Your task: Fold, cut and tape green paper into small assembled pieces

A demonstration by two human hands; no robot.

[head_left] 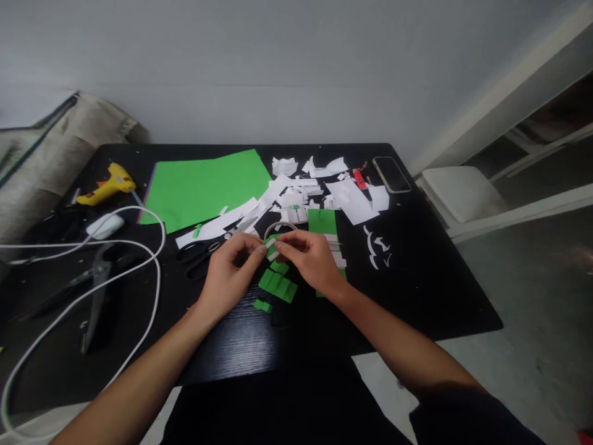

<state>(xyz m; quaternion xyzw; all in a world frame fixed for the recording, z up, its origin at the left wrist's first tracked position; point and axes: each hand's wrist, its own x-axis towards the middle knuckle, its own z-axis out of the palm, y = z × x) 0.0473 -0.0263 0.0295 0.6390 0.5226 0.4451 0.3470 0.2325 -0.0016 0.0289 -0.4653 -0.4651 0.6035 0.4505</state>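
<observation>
Both hands meet over the middle of the black table [417, 296]. My left hand [229, 272] and my right hand [310, 256] each pinch one end of a small folded green and white paper piece [271, 247]. Just below it several small green paper squares [278, 284] lie on the table, with one more green scrap [262, 305] nearer to me. A roll of tape [280, 227] stands right behind my fingers. Black-handled scissors [204, 250] lie to the left of my left hand.
A large green sheet [204, 185] and a heap of white paper scraps [315, 194] lie at the back. A yellow glue gun [106, 185], a white cable [152, 272] and pliers [95, 290] are on the left, a phone [391, 174] at the back right.
</observation>
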